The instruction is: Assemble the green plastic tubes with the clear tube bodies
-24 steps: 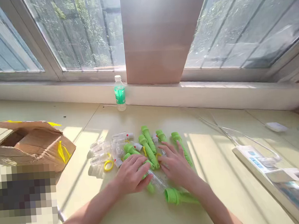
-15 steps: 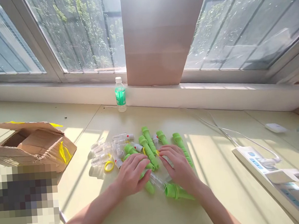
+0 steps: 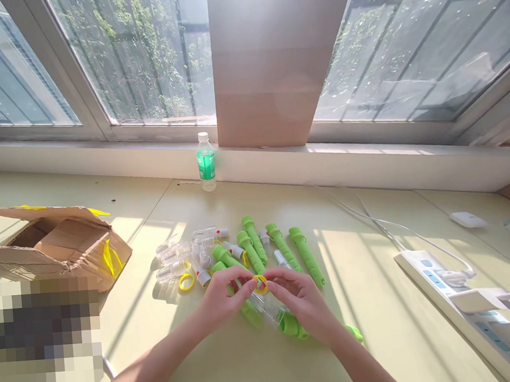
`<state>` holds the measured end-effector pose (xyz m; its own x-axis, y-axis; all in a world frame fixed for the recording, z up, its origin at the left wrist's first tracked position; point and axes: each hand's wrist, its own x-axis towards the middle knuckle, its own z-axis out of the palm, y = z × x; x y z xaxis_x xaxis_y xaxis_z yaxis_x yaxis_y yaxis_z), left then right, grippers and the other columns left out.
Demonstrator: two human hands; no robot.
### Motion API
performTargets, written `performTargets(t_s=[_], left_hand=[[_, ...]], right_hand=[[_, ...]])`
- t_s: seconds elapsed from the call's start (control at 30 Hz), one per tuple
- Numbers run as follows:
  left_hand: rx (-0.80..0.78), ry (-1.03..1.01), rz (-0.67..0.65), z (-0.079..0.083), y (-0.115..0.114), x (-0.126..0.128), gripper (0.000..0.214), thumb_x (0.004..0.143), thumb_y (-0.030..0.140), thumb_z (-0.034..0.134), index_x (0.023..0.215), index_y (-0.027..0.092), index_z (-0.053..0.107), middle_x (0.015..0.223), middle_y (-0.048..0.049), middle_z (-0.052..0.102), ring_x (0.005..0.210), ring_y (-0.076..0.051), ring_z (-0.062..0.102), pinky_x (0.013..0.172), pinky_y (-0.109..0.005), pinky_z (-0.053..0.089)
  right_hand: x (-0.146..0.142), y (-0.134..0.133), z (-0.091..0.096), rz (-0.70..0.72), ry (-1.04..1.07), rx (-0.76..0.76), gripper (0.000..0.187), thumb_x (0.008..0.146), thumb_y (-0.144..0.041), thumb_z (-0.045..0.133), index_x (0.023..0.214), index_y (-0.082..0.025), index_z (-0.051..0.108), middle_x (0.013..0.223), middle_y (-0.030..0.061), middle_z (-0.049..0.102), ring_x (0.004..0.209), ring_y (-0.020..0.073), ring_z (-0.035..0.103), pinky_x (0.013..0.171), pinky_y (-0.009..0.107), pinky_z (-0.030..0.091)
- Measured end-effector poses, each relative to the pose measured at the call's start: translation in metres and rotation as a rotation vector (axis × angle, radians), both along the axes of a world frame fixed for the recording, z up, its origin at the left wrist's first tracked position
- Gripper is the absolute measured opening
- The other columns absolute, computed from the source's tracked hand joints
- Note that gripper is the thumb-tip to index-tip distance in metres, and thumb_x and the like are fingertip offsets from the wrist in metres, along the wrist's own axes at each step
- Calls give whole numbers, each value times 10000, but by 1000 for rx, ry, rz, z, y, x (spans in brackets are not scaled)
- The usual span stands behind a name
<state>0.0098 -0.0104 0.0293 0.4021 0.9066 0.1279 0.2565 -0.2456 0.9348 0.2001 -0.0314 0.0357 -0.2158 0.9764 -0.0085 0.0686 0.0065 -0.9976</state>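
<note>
A pale surface (image 3: pixel 378 322) runs under a wide window (image 3: pixel 141 59), sunlit from the far side. At the near left an opened cardboard box (image 3: pixel 53 246) lies tipped on its side with its mouth towards the middle, probably so that its contents are easy to reach. A white power strip (image 3: pixel 435 271) lies along the right with its cable trailing to the far side, well apart from the parts.

In the middle, green threaded tubes (image 3: pixel 305 256) lie fanned side by side with their threaded ends to the far side. The left hand (image 3: pixel 221 301) and right hand (image 3: pixel 304 301) meet just near of this fan. Both are closed narrowly, thumb and forefinger of each pinching opposite sides of one yellow ring (image 3: pixel 260 284). The ring is held just above the heap, between the two hands; a grip from both sides seems suited to steadying so thin and small a piece. A water bottle (image 3: pixel 206 162) stands upright against the far sill, clear of the parts.

Clear tubes (image 3: pixel 172 258) with white caps lie grouped left of the green ones, apparently sorted by kind. A spare ring (image 3: pixel 185 282) lies flat beside them.
</note>
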Motion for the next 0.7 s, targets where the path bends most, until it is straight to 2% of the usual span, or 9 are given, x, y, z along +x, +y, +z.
performTargets(t_s=[0.13, 0.37, 0.53, 0.7], left_hand=[[-111, -34, 45, 2, 1, -1, 190, 871, 377, 610, 858, 197, 669, 779, -7, 666, 686, -115, 596, 610, -230, 452], [-119, -87, 75, -2, 0, 0, 189, 832, 380, 659, 836, 191, 661, 790, -15, 672, 706, -132, 618, 640, -252, 492], [-74, -79, 92, -5, 1, 0, 163, 809, 349, 685, 811, 187, 667, 794, -25, 688, 697, -136, 623, 640, -261, 508], [68, -55, 126, -10, 3, -1, 115, 796, 297, 696, 836, 197, 656, 788, -14, 693, 686, -134, 631, 635, -260, 516]], right_hand=[[3, 1, 3, 42, -53, 8, 175, 843, -375, 675, 946, -242, 722, 929, 47, 716, 890, 210, 645, 851, 361, 514], [2, 1, 4, 16, -156, 63, 168, 840, -370, 673, 934, -234, 705, 919, 37, 703, 878, 196, 625, 846, 345, 501], [0, 1, -1, -26, -234, 158, 117, 858, -332, 643, 861, -228, 697, 843, 40, 682, 812, 195, 618, 771, 338, 506], [1, 1, -3, -73, -241, 226, 83, 865, -301, 635, 867, -237, 687, 845, 46, 674, 798, 201, 619, 750, 347, 509]])
